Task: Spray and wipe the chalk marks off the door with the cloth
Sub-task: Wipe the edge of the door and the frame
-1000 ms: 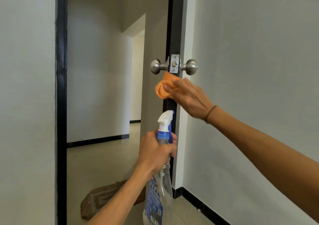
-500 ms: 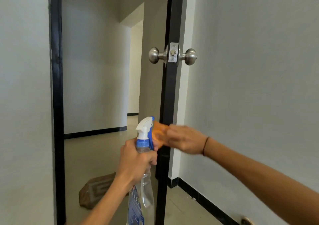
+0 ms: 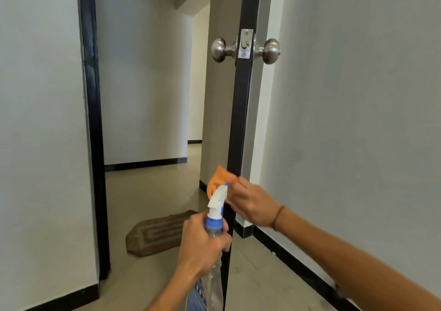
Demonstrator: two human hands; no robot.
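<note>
The right hand (image 3: 251, 204) presses a crumpled orange cloth (image 3: 218, 179) against the black edge of the open grey door (image 3: 239, 110), fingers curled round the cloth so that it bunches out above and to the left of the fingertips. The cloth sits low on the door edge, well below the brushed-steel round doorknobs (image 3: 219, 49) and the silver latch plate (image 3: 245, 44) between them. Whether any chalk marks remain under the cloth cannot be told.

Just below and to the left of that grip, the left hand (image 3: 202, 246) clamps round the neck of a clear plastic spray bottle with a white trigger head and blue collar (image 3: 216, 209). The bottle stands upright, its nozzle just beside the cloth and partly in front of it; its blue-labelled body hangs beneath the fist. A thin dark band circles the right wrist (image 3: 278, 217).

Beyond the left hand, on the tiled floor, lies a brown patterned block (image 3: 155, 235). A black door frame (image 3: 91, 119) stands further left.
</note>
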